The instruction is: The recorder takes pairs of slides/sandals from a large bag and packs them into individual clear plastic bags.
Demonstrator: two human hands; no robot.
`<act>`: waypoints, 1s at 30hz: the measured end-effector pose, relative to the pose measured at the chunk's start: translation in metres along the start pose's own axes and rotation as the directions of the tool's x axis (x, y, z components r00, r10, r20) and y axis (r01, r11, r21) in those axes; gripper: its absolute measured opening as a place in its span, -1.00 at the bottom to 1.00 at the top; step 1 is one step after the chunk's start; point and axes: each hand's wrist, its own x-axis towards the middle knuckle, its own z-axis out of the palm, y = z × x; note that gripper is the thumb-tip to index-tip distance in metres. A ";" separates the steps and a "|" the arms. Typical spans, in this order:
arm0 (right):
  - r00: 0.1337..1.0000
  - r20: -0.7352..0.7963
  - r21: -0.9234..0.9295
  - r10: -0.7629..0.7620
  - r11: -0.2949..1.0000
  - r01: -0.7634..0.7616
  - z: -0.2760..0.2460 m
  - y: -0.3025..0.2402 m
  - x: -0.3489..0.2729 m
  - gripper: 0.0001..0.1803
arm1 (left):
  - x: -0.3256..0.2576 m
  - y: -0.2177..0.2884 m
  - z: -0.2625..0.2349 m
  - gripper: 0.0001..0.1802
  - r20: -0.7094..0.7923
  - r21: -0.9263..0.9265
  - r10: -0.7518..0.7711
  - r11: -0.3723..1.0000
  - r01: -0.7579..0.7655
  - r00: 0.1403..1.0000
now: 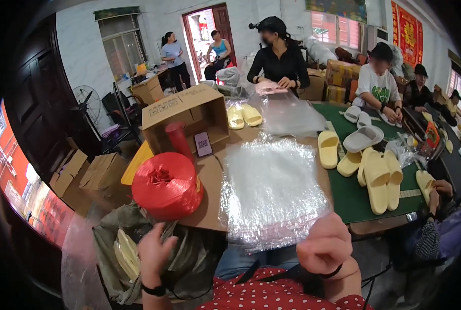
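My left hand (157, 250) is open, thumb and fingers apart, above a grey-green woven sack (186, 263). Inside the sack lie pale yellow slippers (127, 253). My right hand (326, 245) is closed, its fingers curled in beside the near right corner of a stack of clear plastic bags (271, 186); whatever it may hold is hidden. The bags lie flat on the brown table right in front of me. A big roll of red plastic twine (165, 183) sits left of them, nearest to my left hand.
An open cardboard box (184, 106), a red cylinder (178, 139) and a purple printed card (203, 144) stand behind the roll. Several yellow slippers (378, 178) and grey slippers (364, 138) cover the green mat (344, 191) at right. A person (279, 62) handles a pink slipper opposite; co-workers' hands (440, 191) work at right.
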 end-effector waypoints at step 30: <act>0.473 -0.615 -0.492 0.631 0.162 -0.856 -0.297 0.311 -0.193 -0.74 | 0.060 0.105 0.222 -0.25 0.181 -0.333 0.640 0.754 -0.565 0.747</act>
